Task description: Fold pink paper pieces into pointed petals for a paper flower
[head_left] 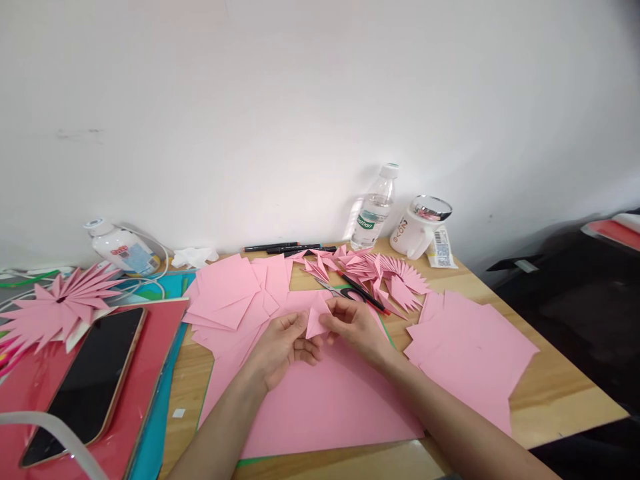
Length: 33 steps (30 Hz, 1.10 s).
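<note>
Item: pink fold [316,321], pinched between fingers of your left hand [283,347] and right hand [356,325]; scissors [334,288] lay just beyond your fingertips.

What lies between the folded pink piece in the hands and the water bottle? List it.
In the head view: scissors, a red-tipped black pen and folded pink paper fans lie between the folded pink piece and the water bottle.

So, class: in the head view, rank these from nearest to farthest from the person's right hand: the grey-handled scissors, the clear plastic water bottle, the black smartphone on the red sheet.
1. Grey-handled scissors: just beyond the right hand.
2. Clear plastic water bottle: at the wall, behind the hand.
3. Black smartphone: far left, on the red sheet.
</note>
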Tool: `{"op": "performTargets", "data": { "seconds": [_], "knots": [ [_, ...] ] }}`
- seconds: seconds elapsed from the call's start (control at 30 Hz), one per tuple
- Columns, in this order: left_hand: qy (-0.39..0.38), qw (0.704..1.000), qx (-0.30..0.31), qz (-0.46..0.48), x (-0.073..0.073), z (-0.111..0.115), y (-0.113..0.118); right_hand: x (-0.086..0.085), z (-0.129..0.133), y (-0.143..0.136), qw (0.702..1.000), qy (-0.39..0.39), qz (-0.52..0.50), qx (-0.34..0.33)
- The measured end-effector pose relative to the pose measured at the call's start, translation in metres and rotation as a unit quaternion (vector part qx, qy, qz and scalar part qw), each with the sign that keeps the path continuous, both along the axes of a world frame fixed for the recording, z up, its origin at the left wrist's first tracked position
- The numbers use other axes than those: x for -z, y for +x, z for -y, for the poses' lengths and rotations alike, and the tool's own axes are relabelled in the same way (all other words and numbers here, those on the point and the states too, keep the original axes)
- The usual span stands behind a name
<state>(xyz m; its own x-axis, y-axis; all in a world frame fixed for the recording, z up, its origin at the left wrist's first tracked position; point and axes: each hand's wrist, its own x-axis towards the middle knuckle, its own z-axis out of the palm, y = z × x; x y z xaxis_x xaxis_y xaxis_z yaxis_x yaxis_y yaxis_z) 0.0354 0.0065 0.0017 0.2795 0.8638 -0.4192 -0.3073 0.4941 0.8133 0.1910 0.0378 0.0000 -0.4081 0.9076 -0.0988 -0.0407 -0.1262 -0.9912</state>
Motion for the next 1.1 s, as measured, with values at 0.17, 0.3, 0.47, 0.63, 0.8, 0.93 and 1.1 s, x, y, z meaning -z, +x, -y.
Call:
{"op": "performTargets", "data": {
  "seconds": [0.17, 0.3, 0.47, 0.63, 0.8, 0.93, 1.1],
  "knots": [
    [-0.015, 1.000, -0.011, -0.005, -0.0026, -0.0001, 0.0017, -0.0007, 0.0004, -0.0008, 1.000, -0.021, -0.014, 0.008],
    [-0.017, 1.000, -0.016, -0.016, -0.0035, 0.0000, 0.0020, 0.0002, 0.0009, -0.0003, 0.997, -0.054, -0.044, 0.014],
    [-0.009, 1.000, -0.001, -0.012, 0.0007, -0.0011, 0.0003, 0.0032, 0.0008, 0.0001, 0.997, -0.044, -0.049, 0.026],
    [0.003, 1.000, 0.011, -0.019, 0.0004, -0.0014, -0.0003, 0.0044, -0.0004, 0.0004, 0.998, -0.019, -0.045, 0.029],
    [0.020, 0.999, 0.016, -0.025, -0.0054, -0.0008, 0.0006, 0.0050, -0.0012, 0.0025, 0.999, -0.016, -0.033, 0.012],
    [0.031, 0.999, 0.018, -0.038, -0.0046, 0.0000, 0.0031, 0.0024, 0.0000, 0.0029, 1.000, -0.012, -0.011, 0.003],
    [0.032, 0.998, -0.014, -0.057, 0.0000, 0.0012, 0.0058, -0.0016, 0.0019, 0.0014, 1.000, 0.000, 0.007, 0.018]
  ]
}}
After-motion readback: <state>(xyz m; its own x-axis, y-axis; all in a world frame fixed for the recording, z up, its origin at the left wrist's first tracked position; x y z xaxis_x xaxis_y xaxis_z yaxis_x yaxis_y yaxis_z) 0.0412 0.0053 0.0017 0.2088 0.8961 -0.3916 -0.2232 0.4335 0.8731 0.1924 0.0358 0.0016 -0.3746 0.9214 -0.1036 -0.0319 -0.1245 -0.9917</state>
